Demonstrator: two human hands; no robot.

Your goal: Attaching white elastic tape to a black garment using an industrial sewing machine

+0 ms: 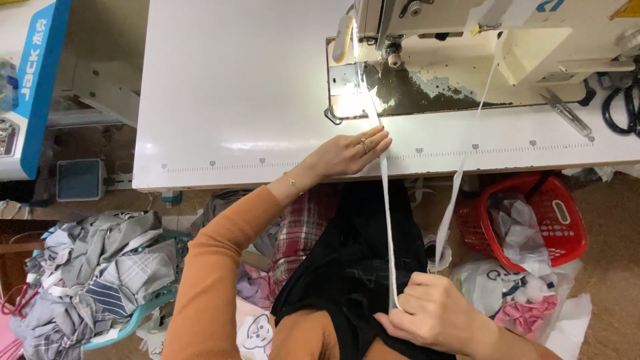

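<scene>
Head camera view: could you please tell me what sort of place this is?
Probably a garment sewing workshop: a sewing machine on a white table, fabric scraps heaped on the floor, and a red basket of offcuts.

L arm: orange long sleeve | wrist: thin bracelet | L fingers: ring | torso: black top
</scene>
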